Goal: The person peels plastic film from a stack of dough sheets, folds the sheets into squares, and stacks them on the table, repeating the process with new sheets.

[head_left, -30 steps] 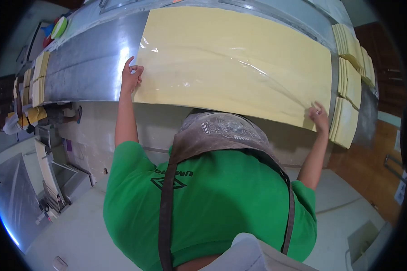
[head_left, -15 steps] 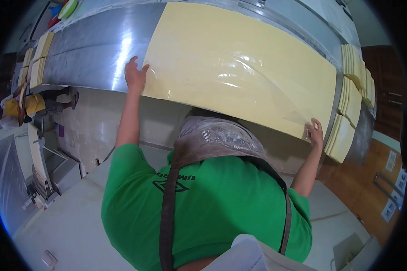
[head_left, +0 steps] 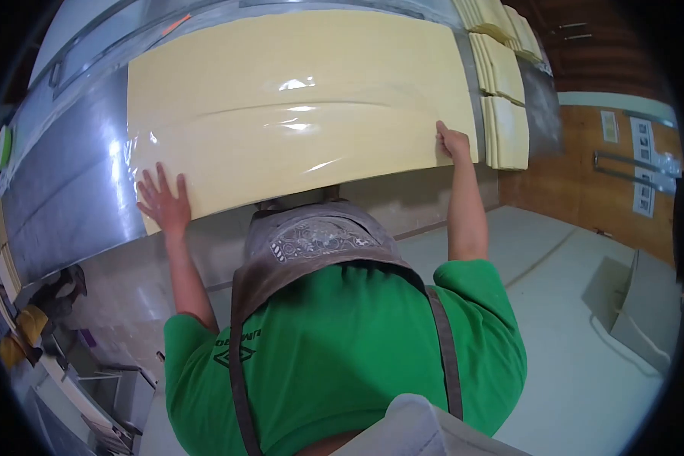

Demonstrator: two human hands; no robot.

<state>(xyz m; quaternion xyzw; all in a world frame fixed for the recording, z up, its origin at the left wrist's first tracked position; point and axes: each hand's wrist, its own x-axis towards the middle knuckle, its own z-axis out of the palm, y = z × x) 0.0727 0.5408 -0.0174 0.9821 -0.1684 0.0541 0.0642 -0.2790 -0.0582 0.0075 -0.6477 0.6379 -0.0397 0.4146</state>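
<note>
A wide, flat pale-yellow sheet (head_left: pixel 281 137) with a glossy clear film over it lies across the metal table (head_left: pixel 68 182). My left hand (head_left: pixel 166 202) rests with fingers spread on the sheet's near left corner. Near the right end, my right hand (head_left: pixel 452 143) is closed at the sheet's near edge, thumb raised; what its fingers pinch, if anything, is too small to make out. Faint creases and bright reflections run across the middle of the film.
Folded yellow stacks (head_left: pixel 505 133) stand past the sheet's right end, with more stacks (head_left: pixel 4 251) at the far left. Another person (head_left: pixel 34 319) is at the lower left. A wooden door (head_left: pixel 585 159) is on the right.
The view has turned to the right. My left hand has spread flat on the sheet's corner. My right hand has moved further onto the sheet, and the film's long diagonal fold no longer shows.
</note>
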